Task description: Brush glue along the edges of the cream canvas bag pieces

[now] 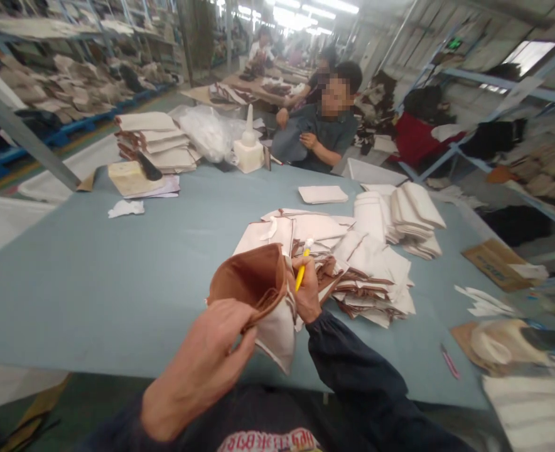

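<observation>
The bottom of the brown and white pouch (247,270) is partly hidden, as the left hand (214,348) is in front of it. The pouch is just above the near edge of the worktop (93,282), in the middle, with its wide mouth gaping up. The left hand pinches the brown rim between thumb and fingers, but some fingertips are tucked out of sight. The right hand (308,290) is at the pouch's other side, with its fingers curled around a thin yellow stick (301,275). Some of those fingers are hidden, so I cannot tell if they hold the cloth too. The stick has a whitish end, too blurry to make out well. Both arms are cut off by the bottom of the view, and so are the red letters (268,441) on the person's dark top.

The pouch looks like soft cloth, smooth and brown inside, pale outside, with a pointed corner hanging down. Right beside the right hand is a messy heap (376,282) of flat, pale pieces with brown edges. Behind it are thick, folded pale bundles (416,213) with round folds. Farther back are a boxy white bottle (248,154) with a pointy top and a crinkly, see-through plastic bag (209,133).
</observation>
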`<state>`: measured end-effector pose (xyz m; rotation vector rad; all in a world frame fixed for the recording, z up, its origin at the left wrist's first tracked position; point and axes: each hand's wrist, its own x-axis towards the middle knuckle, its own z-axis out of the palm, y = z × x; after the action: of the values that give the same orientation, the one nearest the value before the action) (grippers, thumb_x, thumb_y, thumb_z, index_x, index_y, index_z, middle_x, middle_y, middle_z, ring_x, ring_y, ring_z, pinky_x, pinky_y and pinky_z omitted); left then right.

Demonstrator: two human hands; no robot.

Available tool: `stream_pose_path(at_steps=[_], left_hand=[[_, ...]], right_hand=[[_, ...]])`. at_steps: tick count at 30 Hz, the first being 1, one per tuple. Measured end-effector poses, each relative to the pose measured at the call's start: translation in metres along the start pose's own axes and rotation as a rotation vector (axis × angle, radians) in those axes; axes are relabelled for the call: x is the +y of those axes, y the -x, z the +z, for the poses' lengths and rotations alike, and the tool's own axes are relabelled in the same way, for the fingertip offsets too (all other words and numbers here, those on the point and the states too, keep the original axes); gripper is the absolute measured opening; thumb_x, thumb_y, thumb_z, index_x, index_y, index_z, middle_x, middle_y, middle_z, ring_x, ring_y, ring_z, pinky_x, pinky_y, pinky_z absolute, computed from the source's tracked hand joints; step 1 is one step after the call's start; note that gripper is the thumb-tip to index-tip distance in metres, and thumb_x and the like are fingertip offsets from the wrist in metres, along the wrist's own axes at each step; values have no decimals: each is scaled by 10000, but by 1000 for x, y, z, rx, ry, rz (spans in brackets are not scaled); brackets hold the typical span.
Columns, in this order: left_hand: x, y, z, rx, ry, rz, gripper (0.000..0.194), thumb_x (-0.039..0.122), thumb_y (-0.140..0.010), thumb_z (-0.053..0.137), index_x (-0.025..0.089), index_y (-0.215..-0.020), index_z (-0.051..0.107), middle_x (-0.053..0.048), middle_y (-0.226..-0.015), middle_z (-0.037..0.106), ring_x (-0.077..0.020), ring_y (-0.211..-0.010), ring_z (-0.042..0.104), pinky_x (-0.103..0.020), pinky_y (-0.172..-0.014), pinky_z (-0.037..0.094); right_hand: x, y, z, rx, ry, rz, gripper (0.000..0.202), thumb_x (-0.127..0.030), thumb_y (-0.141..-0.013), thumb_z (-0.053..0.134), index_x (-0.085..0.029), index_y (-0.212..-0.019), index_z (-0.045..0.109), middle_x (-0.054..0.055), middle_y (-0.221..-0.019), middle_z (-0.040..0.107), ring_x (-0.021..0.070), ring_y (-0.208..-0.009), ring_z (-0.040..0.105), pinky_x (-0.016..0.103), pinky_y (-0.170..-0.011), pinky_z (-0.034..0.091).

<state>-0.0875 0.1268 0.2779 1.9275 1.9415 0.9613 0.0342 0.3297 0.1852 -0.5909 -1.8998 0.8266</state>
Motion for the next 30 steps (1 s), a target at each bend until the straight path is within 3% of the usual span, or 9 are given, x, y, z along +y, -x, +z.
stream_pose_path(at_steps=[3,6,12,16,20,25,30], left_hand=[[-27,15,-2,-58,112,-207,226,317,-893,612,193,-1057,706,-74,-1027,772,-255,-937,711,-372,-834,554],[-37,18,5,-72,188,-383,394,432,-866,628,172,-1153,701,-107,-1131,776,-285,-1011,716,-418,-905,570],[-42,10,3,71,229,-471,545,583,-857,576,144,-1150,713,-121,-1115,787,-295,-1018,723,-434,-972,576],[-75,14,8,101,323,-627,790,769,-710,652,144,-1185,737,-141,-1194,784,-370,-1093,733,-498,-1062,547],[-106,14,23,43,407,-567,730,805,-668,696,182,-1037,790,-101,-1122,809,-376,-1091,736,-452,-1027,580],[-128,26,22,83,411,-628,672,799,-685,706,211,-1002,785,-63,-1074,817,-367,-1099,734,-420,-997,600],[-155,38,10,115,382,-764,649,771,-742,696,250,-1124,761,-41,-1108,810,-355,-1156,715,-398,-1057,565]], right_hand=[[-2,-4,-10,17,77,-77,177,-301,-955,629,-233,-983,467,9,-852,637,171,-735,638,280,-671,505],[-7,2,-8,-88,89,-196,152,-216,-913,622,-230,-1010,506,46,-918,712,196,-795,705,293,-694,538],[-23,23,10,-260,129,-461,226,-121,-841,566,-230,-1035,528,61,-931,747,204,-840,745,304,-739,573],[-23,30,23,-352,264,-557,248,-182,-835,614,-248,-1054,518,11,-918,756,168,-810,750,251,-700,566],[-12,30,34,-523,389,-517,235,-289,-911,634,-245,-1105,511,25,-976,771,184,-847,753,277,-702,567],[-16,37,27,-431,365,-455,341,-503,-886,707,-246,-1028,535,93,-1184,768,203,-923,750,333,-802,606],[-28,54,-16,-191,303,-399,262,-423,-885,729,-248,-947,544,114,-1221,775,210,-967,760,363,-848,628]])
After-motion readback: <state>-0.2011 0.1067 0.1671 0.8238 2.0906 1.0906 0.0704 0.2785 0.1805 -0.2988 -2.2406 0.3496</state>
